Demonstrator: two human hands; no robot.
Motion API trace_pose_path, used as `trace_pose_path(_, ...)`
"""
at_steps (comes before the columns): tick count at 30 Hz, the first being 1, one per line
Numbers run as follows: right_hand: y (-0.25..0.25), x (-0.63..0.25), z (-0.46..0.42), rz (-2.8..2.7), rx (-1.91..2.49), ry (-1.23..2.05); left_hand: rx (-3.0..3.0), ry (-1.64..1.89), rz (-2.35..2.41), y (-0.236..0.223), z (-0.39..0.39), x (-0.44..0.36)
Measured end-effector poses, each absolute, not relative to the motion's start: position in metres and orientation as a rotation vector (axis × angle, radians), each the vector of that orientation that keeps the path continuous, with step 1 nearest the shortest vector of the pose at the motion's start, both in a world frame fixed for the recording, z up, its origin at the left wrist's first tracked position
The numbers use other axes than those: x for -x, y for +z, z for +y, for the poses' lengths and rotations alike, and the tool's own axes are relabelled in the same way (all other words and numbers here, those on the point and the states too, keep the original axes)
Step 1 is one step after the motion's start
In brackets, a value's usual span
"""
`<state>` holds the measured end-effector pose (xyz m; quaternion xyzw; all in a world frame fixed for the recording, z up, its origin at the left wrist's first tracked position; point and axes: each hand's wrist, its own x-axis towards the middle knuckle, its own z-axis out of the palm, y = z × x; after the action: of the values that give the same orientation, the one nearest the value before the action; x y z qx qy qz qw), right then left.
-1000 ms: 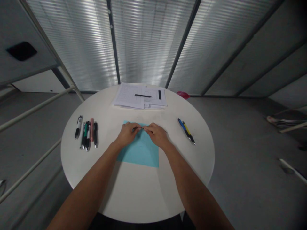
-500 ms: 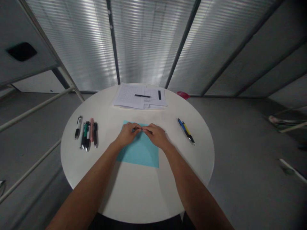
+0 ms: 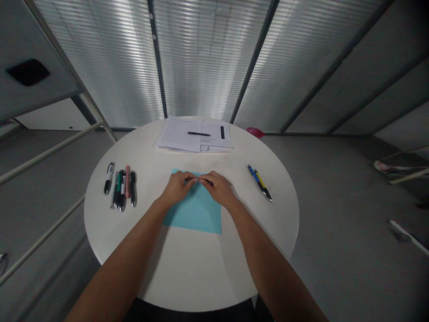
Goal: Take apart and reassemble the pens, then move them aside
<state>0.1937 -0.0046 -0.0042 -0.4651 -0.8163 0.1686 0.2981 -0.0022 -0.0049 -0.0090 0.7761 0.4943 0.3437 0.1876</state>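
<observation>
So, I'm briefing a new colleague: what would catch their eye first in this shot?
The hands stand out first, meeting over the far part of a blue sheet at the middle of a round white table. A cluster of pens lies to the left, a pair of pens to the right, and papers at the far side.

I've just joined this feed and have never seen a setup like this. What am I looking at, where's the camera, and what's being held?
There's no machine here: these are a person's bare left hand and right hand, filmed by one camera worn on their head, looking forward and down. On the round white table, a light-blue square sheet lies under the hands. Their fingertips meet over it at a thin dark item, too small to name. A cluster of pens lies to the left, a blue pen to the right, and papers at the far edge.
</observation>
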Motion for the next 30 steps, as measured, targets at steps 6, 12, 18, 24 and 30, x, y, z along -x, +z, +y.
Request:
trace_pose_path(6, -0.0035, -0.1936, -0.0041, -2.170, 1.234, 0.425, -2.158, 0.997, 1.361, -0.0095, -0.0061, 0.0015)
trace_pose_path(12, -0.0026, -0.1931, -0.0043, -2.163, 1.244, 0.390, -2.091, 1.008, 1.365, -0.0119, -0.0055, 0.0027)
trace_pose_path(18, -0.0015, -0.1933, -0.0051, -2.190, 1.211, 0.440, -2.136, 0.979, 1.340, -0.0108, -0.0045, 0.0026)
trace_pose_path(24, -0.0054, -0.1920, -0.0030, -2.162, 1.197, 0.478, -2.219, 0.905, 1.360, -0.0103, -0.0037, 0.0020)
trace_pose_path(30, -0.0081, -0.1914, -0.0017, -2.148, 1.155, 0.480, -2.226, 0.867, 1.361, -0.0108, -0.0039, 0.0020)
